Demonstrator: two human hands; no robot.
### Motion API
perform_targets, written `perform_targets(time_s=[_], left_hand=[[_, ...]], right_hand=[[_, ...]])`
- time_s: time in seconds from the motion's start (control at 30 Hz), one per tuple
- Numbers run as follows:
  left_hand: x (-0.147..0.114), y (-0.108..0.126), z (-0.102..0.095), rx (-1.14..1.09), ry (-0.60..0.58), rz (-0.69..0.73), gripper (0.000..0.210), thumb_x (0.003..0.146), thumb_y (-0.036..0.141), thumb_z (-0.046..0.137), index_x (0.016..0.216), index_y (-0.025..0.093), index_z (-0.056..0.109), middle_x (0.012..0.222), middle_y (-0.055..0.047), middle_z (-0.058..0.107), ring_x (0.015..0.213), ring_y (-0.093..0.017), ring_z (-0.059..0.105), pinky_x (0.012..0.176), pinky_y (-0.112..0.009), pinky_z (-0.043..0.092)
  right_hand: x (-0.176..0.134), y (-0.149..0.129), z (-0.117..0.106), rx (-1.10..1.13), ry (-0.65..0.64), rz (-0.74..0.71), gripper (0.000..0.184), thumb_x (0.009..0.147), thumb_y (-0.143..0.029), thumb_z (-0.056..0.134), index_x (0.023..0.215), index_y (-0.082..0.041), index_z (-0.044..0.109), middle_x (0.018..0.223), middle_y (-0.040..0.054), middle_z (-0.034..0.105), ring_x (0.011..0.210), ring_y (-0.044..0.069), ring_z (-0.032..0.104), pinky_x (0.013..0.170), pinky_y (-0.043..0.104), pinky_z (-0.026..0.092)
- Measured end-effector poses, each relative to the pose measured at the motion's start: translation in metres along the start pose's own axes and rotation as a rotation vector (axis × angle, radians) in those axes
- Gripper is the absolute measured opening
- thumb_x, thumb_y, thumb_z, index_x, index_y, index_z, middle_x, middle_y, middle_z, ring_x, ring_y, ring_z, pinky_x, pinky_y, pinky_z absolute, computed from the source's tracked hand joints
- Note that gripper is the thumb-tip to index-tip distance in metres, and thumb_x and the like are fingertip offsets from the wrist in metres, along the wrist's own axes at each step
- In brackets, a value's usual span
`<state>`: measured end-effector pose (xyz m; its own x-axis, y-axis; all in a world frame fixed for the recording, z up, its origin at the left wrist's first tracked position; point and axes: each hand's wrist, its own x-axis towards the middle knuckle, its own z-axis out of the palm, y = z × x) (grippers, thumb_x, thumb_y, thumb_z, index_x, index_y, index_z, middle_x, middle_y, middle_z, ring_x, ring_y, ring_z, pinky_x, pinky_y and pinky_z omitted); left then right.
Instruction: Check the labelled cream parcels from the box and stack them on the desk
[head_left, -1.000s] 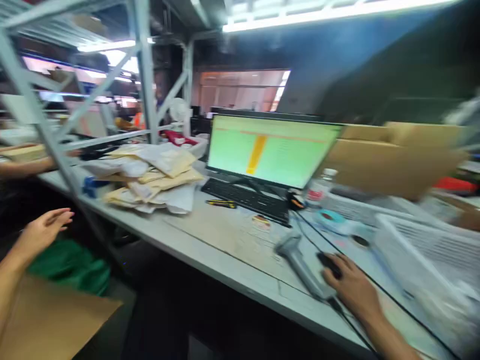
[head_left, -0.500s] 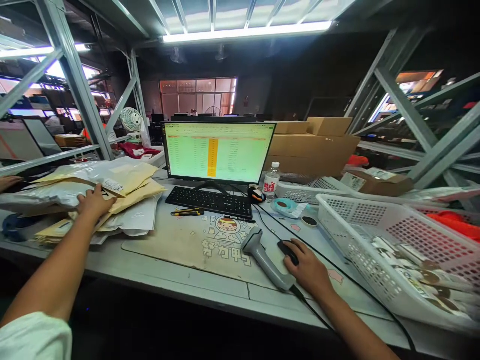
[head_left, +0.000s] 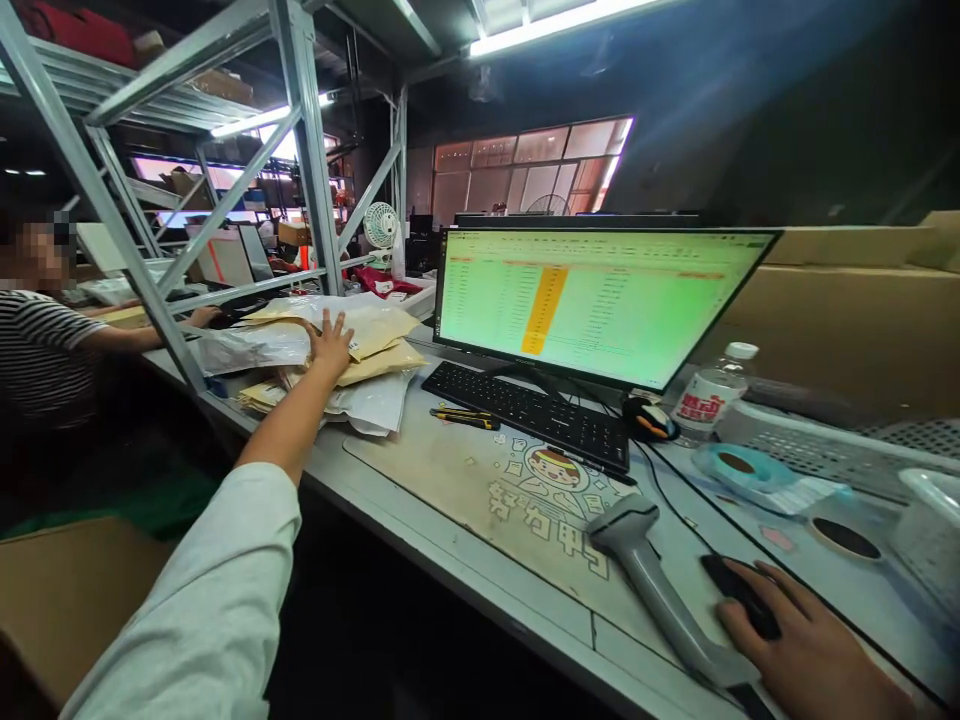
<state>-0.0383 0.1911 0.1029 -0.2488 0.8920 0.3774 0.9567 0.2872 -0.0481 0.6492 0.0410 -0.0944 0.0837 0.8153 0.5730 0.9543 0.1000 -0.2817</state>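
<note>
My left hand (head_left: 330, 345) rests with spread fingers on top of a pile of yellow and white mailer envelopes (head_left: 386, 330) at the left of the desk. At the lower right, my right hand (head_left: 806, 625) is curled over a black computer mouse (head_left: 742, 592). A grey barcode scanner (head_left: 660, 580) lies just left of that hand, its cable running off the bottom edge. Between the hands are a black keyboard (head_left: 532, 412), a yellow-and-black utility knife (head_left: 469, 418) and a printed desk mat (head_left: 450, 490). A monitor (head_left: 592, 300) showing a spreadsheet stands behind them.
A plastic bottle (head_left: 709, 395), a blue tape roll (head_left: 750, 465) and white baskets (head_left: 832, 440) sit at the right. Cardboard boxes (head_left: 840, 310) stand behind. A metal rack post (head_left: 311, 150) rises at the left. A person in a striped shirt (head_left: 45, 345) is at far left.
My view has turned left, so the person at far left now shows. My left hand's fingers have lifted and spread on the mailers. My right hand stays on the mouse.
</note>
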Motion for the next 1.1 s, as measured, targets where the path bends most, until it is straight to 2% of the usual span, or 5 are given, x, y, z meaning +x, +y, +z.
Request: perform_targets(time_s=[0.2,0.53,0.83,1.0,1.1], left_hand=[[-0.037,0.035,-0.040,-0.087,0.061,0.278,0.041,0.095,0.009,0.043,0.122,-0.003,0.071,0.137,-0.029,0.063,0.148,-0.036,0.044,0.125,-0.050,0.030],[-0.357,0.181,0.018,-0.504,-0.016,0.834,0.078,0.097,0.066,0.062,0.146,0.005,0.057,0.154,-0.020,0.054,0.146,-0.035,0.049,0.122,-0.049,0.042],[-0.377,0.152,-0.026,-1.234,-0.208,1.103,0.026,0.103,0.027,0.060,0.119,0.009,0.069,0.130,-0.015,0.072,0.127,-0.027,0.066,0.110,-0.040,0.053],[-0.419,0.153,-0.015,-1.495,-0.968,0.493,0.024,0.099,0.034,0.063,0.094,0.013,0.074,0.088,-0.006,0.077,0.079,-0.015,0.072,0.073,-0.024,0.055],[-0.424,0.169,0.009,-1.616,-1.087,-0.042,0.035,0.097,0.046,0.064,0.098,0.011,0.072,0.089,-0.010,0.077,0.080,-0.017,0.072,0.072,-0.025,0.056]], right_hand=[[0.002,-0.022,-0.018,0.017,-0.102,0.152,0.048,0.085,-0.066,0.049,0.116,-0.040,0.075,0.142,0.0116,0.062,0.116,0.042,0.065,0.074,0.059,0.055],[-0.006,-0.066,-0.039,-0.166,-0.136,0.123,0.054,0.096,-0.052,0.047,0.134,-0.022,0.069,0.150,0.0107,0.057,0.132,0.031,0.058,0.102,0.044,0.054],[-0.008,-0.077,-0.046,-0.152,-0.187,0.099,0.049,0.099,-0.041,0.055,0.135,-0.011,0.068,0.148,0.0161,0.057,0.135,0.027,0.056,0.113,0.038,0.046],[-0.009,-0.068,-0.042,-0.161,-0.161,0.055,0.055,0.097,-0.046,0.055,0.133,-0.007,0.069,0.143,0.0194,0.059,0.134,0.028,0.057,0.113,0.038,0.046],[-0.010,-0.061,-0.039,-0.181,-0.156,0.032,0.055,0.095,-0.047,0.055,0.131,-0.007,0.070,0.141,0.0199,0.059,0.132,0.028,0.058,0.111,0.038,0.046]])
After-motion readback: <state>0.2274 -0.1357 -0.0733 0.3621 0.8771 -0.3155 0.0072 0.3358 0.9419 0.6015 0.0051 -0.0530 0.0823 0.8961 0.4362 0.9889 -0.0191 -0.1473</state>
